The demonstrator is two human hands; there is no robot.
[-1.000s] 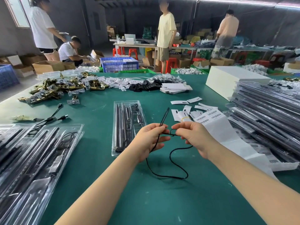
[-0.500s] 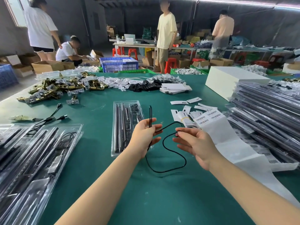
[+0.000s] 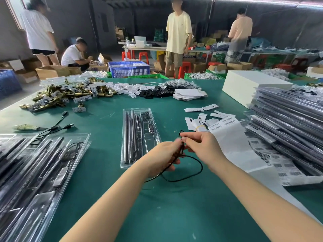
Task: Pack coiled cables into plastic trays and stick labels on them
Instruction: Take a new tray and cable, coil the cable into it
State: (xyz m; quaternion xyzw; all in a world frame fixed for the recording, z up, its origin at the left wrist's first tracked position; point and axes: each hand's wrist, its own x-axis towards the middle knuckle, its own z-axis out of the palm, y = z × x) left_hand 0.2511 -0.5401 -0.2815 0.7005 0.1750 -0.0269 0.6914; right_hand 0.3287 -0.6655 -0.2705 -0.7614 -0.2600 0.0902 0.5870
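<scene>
Table (image 3: pixel 157 206) green (workshop, crates behind) | left grip (image 3: pixel 164 156), right grip (image 3: pixel 201 145) pinch black cable (image 3: pixel 192 177) | tray (image 3: pixel 139 135) adjacent

Clutter along the tabletop's far edge
Brass hardware (image 3: pixel 70 95) heaps at the far-left corner (some tagged); a white box (image 3: pixel 253 88) sits far right.

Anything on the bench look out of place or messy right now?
Nothing looks damaged or spilled. One stray black cable lies loose on the mat left of the open tray, outside any tray. The label sheets on the right overlap untidily. Both hands hold the cable, half coiled.
</scene>
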